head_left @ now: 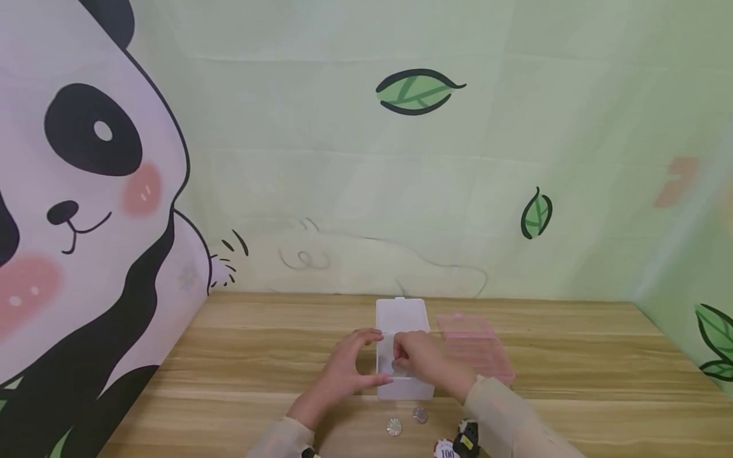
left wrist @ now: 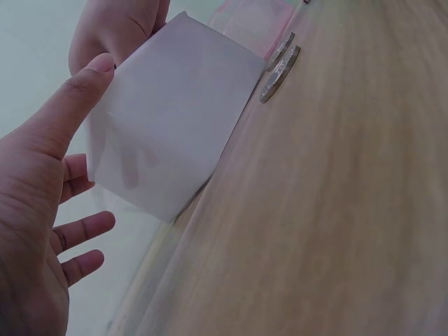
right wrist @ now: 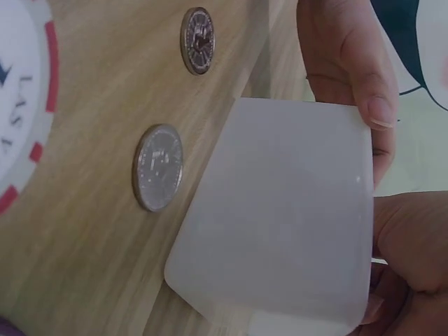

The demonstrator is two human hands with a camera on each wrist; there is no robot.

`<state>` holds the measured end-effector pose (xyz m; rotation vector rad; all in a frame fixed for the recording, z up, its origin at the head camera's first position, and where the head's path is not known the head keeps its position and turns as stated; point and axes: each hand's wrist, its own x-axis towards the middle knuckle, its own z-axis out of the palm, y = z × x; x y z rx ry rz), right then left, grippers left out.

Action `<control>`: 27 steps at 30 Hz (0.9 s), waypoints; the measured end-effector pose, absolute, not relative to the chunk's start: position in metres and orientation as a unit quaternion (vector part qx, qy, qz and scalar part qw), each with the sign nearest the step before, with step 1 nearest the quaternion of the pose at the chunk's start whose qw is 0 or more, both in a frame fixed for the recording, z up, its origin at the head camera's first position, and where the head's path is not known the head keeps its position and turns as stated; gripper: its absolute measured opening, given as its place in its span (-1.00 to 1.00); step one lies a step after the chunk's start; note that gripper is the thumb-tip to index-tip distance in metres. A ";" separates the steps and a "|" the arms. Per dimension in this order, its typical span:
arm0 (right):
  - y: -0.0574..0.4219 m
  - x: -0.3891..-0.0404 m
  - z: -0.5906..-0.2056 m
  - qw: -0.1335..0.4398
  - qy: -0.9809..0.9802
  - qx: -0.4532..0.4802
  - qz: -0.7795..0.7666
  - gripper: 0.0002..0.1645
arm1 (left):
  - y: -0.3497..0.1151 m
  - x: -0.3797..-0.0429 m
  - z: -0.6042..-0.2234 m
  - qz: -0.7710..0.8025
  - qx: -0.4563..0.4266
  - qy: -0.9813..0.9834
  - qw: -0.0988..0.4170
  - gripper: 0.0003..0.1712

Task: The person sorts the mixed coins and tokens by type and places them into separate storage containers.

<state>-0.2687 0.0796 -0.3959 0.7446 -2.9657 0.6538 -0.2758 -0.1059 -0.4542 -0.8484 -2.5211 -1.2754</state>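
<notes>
A white plastic box (head_left: 405, 388) stands on the table with its lid (head_left: 402, 315) tipped back. My left hand (head_left: 350, 364) steadies it from the left, thumb on the near rim and fingers reaching to the far side. In the left wrist view the thumb rests on the top edge of the box (left wrist: 175, 105), and the other fingers are spread. My right hand (head_left: 426, 361) reaches into the box with its fingers curled down. The fingertips and whatever they may hold are hidden by the box wall. Two silver coins (head_left: 394, 427) lie just in front of the box.
Right of the white box is a pink translucent case (head_left: 478, 350). A poker chip (head_left: 445, 449) marked 100 lies at the near edge, beside the right wrist camera (head_left: 466, 437). A panda-printed cloth (head_left: 343, 159) hangs behind the wooden table (head_left: 258, 350).
</notes>
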 end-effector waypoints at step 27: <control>0.074 -0.273 -0.398 -0.026 -0.963 0.241 0.116 -0.78 | -0.106 -0.275 -0.455 -0.431 -0.288 -0.849 0.104 -0.22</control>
